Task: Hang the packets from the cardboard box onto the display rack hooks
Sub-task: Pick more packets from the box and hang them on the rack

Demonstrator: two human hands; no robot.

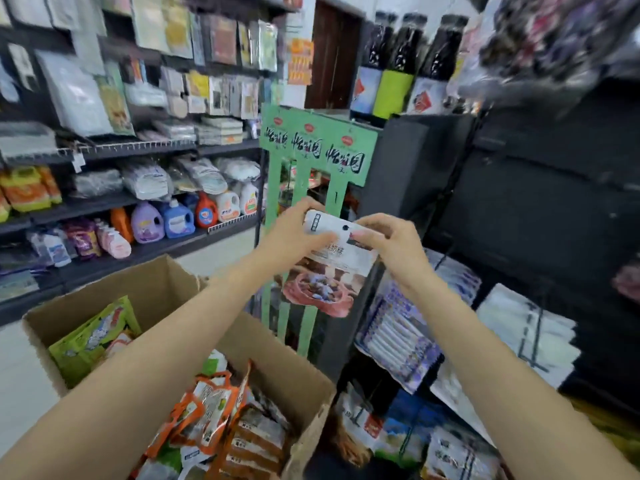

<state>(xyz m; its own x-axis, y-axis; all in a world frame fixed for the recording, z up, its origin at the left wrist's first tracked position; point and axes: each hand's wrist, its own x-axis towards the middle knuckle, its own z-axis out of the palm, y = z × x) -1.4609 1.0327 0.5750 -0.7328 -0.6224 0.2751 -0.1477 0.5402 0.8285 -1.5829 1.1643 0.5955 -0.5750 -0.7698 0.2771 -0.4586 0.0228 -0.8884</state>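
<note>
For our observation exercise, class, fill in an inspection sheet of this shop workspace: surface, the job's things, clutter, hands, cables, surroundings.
Surface: pale floor under the cardboard box; no table seen.
Job's things: open cardboard box holding green and orange packets; one white packet with a punched hole held up in front of the green display rack.
Clutter: packaged goods stacked low on the right.
Hands: left hand and right hand both pinch the white packet's top edge.
Cables: nothing seen.
Surroundings: shelves with detergent bottles on the left, dark bottles above the rack, a brown door behind.
</note>
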